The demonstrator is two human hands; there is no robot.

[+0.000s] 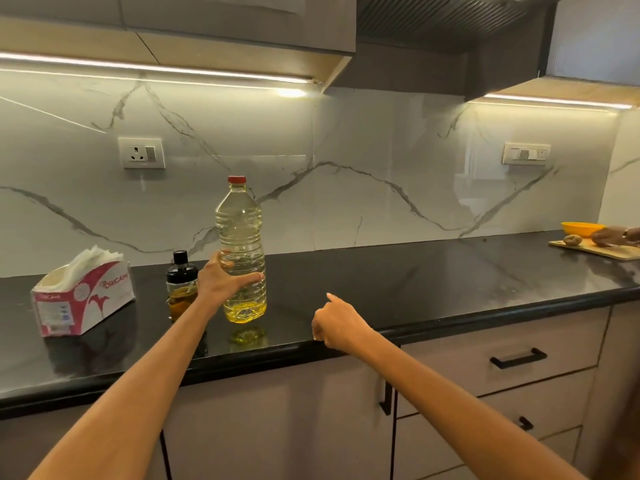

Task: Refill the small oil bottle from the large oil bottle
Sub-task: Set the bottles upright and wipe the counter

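The large oil bottle [241,237] is clear plastic with a red cap and stands upright on the black counter [398,282], nearly full of pale yellow oil. My left hand [221,278] grips its lower body, thumb on the right side. Just left of it stands the small oil bottle [180,282], glass with a black cap and a little dark golden oil; my left wrist hides part of it. My right hand [337,323] hovers over the counter's front edge to the right of the large bottle, fingers curled, holding nothing.
A pink and white tissue box [81,299] sits at the left of the counter. At the far right another person's hand [613,235] works on a wooden cutting board [595,251] beside a yellow bowl [580,228]. Drawers lie below the counter.
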